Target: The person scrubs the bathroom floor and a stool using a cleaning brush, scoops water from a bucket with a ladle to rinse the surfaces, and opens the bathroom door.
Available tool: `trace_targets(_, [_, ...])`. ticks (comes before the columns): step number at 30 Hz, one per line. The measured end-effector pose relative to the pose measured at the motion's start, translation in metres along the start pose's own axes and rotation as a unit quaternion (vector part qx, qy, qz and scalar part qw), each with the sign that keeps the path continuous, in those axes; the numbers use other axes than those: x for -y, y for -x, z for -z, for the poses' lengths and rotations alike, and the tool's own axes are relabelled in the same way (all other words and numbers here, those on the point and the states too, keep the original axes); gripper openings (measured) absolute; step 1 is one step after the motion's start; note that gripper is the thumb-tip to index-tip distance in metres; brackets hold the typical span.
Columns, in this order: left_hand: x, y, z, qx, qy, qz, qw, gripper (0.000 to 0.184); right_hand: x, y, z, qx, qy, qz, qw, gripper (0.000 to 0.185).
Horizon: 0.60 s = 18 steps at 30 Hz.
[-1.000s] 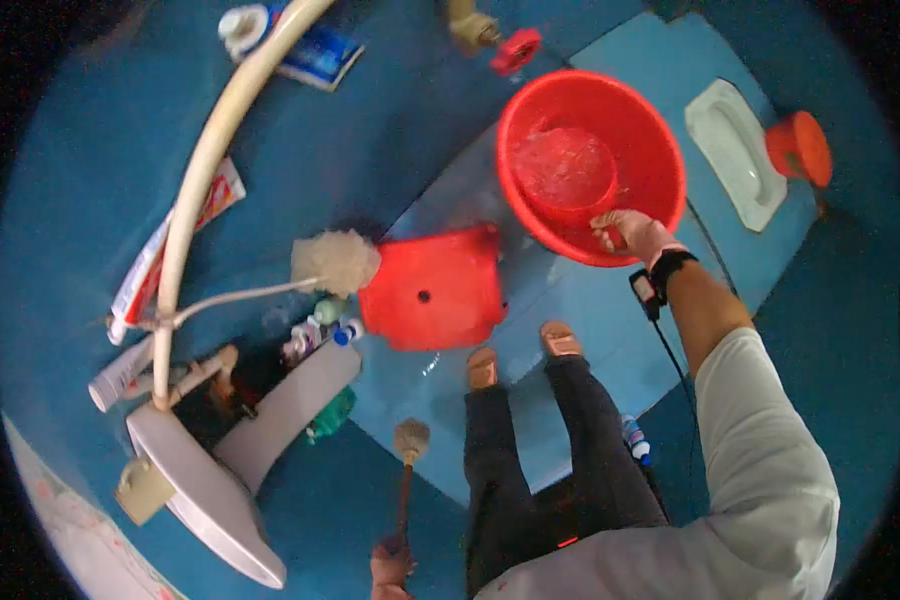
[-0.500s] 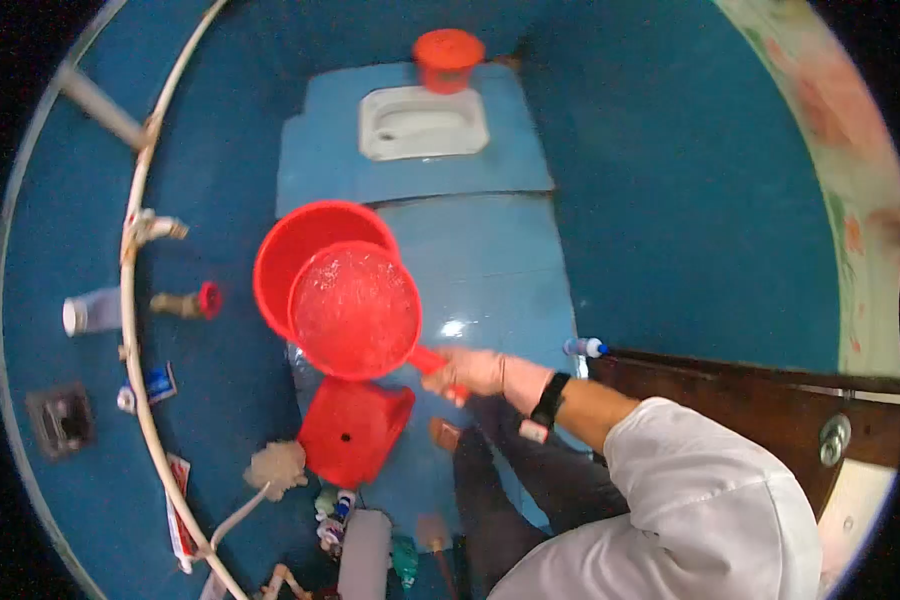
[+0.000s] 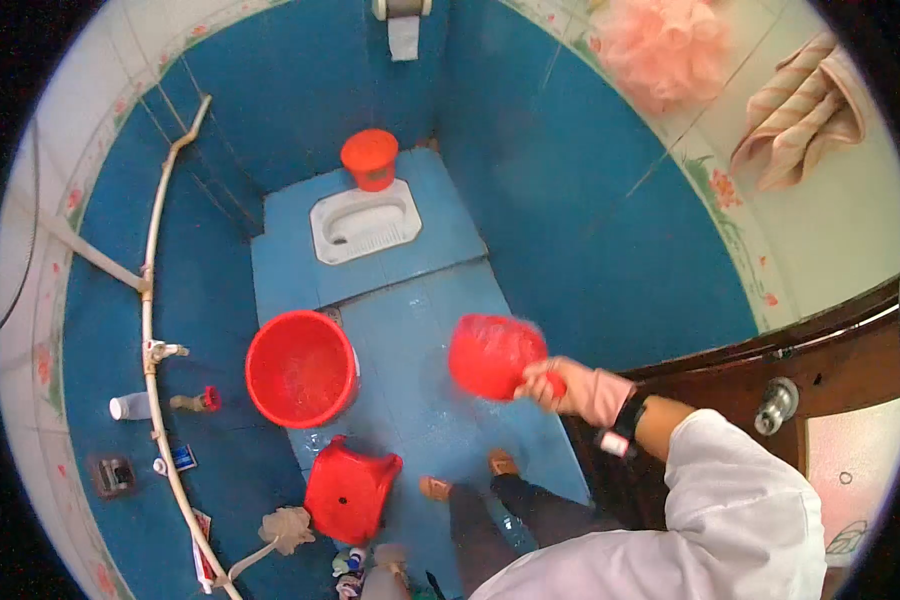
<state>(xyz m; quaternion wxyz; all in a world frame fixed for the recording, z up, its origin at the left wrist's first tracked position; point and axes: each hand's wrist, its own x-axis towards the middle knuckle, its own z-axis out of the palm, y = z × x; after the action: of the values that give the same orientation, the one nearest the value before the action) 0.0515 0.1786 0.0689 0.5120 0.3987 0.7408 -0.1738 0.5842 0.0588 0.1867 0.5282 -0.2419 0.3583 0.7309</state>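
My right hand [image 3: 560,386] is wrapped round the handle of a red dipper [image 3: 496,355], which is tilted above the blue tiled floor, right of the large red basin [image 3: 302,369]. The basin stands on the floor by the left wall, and the dipper is apart from it. Below the basin is a red stool [image 3: 352,492]. The dipper's contents are blurred. My left hand is out of the frame.
A white squat toilet [image 3: 366,221] lies on a raised step, with a small orange-red bin [image 3: 371,158] behind it. A pale pipe [image 3: 151,290] runs along the left wall. Bottles [image 3: 349,566] stand at the bottom. A brown door [image 3: 710,408] is at the right.
The dipper has come up out of the basin and moved right, now tilted over the floor. The view has turned and shifted, and my left hand with its long-handled brush has left the view.
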Motion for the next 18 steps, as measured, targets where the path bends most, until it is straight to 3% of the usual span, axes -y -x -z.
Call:
trace_targets(1, [0.0,0.004,-0.001,-0.003,0.0,0.002,1.0,0.021,0.019,0.024,-0.022,-0.007,-0.008,0.043,0.999,0.037])
trace_targets(2, [0.005,0.01,-0.001,-0.004,-0.002,0.004,1.0,0.021,0.052,0.04,-0.026,0.017,-0.041,0.023,0.999,0.038])
trace_targets(5, [0.018,0.028,0.0,-0.014,-0.006,0.011,1.0,0.019,0.103,0.085,-0.057,0.033,0.007,0.098,0.995,0.037])
trace_targets(8, [0.043,0.044,0.006,-0.023,-0.004,0.027,0.999,0.018,0.091,0.129,-0.102,0.039,0.065,0.228,0.971,0.037])
trace_targets(13, [0.085,0.054,0.021,-0.03,0.001,0.044,0.999,0.015,0.09,0.155,-0.115,0.117,0.131,0.254,0.951,0.033])
trace_targets(17, [0.062,0.079,0.042,0.021,-0.039,0.023,0.999,0.015,0.02,0.165,-0.117,0.147,0.117,0.303,0.934,0.034])
trace_targets(18, [0.068,0.056,0.044,0.026,-0.055,0.001,0.998,0.014,-0.004,0.166,-0.115,0.105,0.129,0.335,0.927,0.035])
